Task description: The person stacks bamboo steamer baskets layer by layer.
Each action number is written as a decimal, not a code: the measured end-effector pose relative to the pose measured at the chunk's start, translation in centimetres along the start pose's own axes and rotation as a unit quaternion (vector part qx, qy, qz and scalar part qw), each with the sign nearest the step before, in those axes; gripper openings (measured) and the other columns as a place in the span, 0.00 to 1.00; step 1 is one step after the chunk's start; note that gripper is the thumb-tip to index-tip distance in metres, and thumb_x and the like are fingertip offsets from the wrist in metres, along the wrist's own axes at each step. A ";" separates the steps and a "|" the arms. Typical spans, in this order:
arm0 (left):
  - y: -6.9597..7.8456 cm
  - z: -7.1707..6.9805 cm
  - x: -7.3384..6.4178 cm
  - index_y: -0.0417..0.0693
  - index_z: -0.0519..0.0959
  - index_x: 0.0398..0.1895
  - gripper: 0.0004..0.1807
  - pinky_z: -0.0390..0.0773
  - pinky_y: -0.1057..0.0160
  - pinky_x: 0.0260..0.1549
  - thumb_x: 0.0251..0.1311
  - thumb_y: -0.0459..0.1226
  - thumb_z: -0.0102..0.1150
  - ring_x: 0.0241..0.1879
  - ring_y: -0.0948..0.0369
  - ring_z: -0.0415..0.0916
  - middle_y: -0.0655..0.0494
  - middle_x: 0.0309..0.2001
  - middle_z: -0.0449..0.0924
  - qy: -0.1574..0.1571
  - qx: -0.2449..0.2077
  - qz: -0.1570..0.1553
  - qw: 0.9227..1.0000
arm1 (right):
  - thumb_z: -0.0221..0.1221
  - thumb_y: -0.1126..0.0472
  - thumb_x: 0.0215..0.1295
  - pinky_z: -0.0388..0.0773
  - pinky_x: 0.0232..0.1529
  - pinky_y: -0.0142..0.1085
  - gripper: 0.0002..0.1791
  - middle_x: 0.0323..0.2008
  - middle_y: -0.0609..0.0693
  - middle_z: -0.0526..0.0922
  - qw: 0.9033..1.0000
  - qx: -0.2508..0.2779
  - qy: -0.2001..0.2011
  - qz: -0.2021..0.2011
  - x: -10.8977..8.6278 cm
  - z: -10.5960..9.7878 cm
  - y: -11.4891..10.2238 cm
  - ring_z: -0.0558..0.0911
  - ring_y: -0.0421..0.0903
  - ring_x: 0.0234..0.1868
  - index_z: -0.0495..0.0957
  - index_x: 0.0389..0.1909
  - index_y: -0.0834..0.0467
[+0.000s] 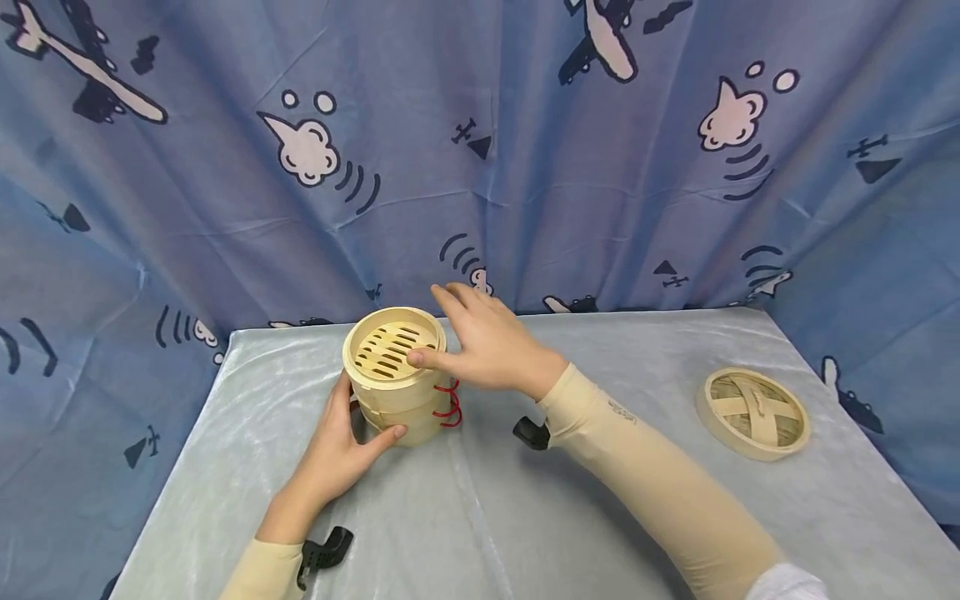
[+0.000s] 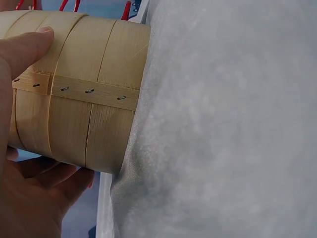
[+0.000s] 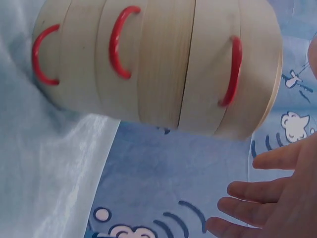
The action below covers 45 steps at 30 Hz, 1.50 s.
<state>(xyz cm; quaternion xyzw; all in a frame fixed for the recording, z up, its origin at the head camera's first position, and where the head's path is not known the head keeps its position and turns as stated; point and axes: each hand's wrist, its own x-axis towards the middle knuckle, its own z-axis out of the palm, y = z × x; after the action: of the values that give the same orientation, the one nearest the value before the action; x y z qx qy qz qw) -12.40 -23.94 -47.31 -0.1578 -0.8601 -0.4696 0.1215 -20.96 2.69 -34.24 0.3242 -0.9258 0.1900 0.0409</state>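
Note:
A stack of round bamboo steamer baskets (image 1: 397, 400) stands on the table, with a slatted bottom (image 1: 390, 346) visible inside the top one. Red loops (image 3: 230, 72) stick out from its right side. My left hand (image 1: 337, 454) holds the stack from the left, its thumb on the near wall and its fingers around the far side. In the left wrist view, staples run along a bamboo strip (image 2: 94, 91) on the wall. Above the stack's right rim is my right hand (image 1: 487, 337), fingers extended and apart; the thumb is over the top opening, contact unclear.
A round bamboo lid (image 1: 753, 415) with a crossed strap lies on the right part of the table. The pale cloth-covered table (image 1: 480, 517) reaches back to a blue patterned curtain (image 1: 420, 167). Black wrist mounts (image 1: 330, 550) stick out from both forearms.

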 end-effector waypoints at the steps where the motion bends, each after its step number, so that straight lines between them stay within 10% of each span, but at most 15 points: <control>1: 0.0 -0.1 0.0 0.52 0.45 0.91 0.66 0.72 0.38 0.71 0.60 0.43 0.84 0.78 0.46 0.62 0.40 0.82 0.58 0.001 0.001 0.000 1.000 | 0.55 0.21 0.72 0.64 0.78 0.63 0.60 0.81 0.62 0.65 1.000 0.001 0.001 0.003 -0.1 -0.1 0.1 0.65 0.62 0.81 0.58 0.86 0.62; 45: -0.3 -0.5 -0.2 0.51 0.42 0.92 0.68 0.69 0.36 0.73 0.61 0.52 0.82 0.76 0.43 0.66 0.40 0.84 0.55 -0.006 0.011 -0.026 1.000 | 0.54 0.24 0.76 0.59 0.76 0.72 0.59 0.82 0.72 0.58 0.993 -0.039 0.030 0.110 -9.7 -2.4 8.9 0.60 0.73 0.81 0.55 0.86 0.68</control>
<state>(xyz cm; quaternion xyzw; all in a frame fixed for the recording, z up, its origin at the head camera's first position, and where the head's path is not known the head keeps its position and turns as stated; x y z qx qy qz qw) -12.32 -24.51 -47.33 -0.1371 -0.8695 -0.4625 0.1060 -18.92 15.64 -36.84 0.2123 -0.9610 0.1666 0.0605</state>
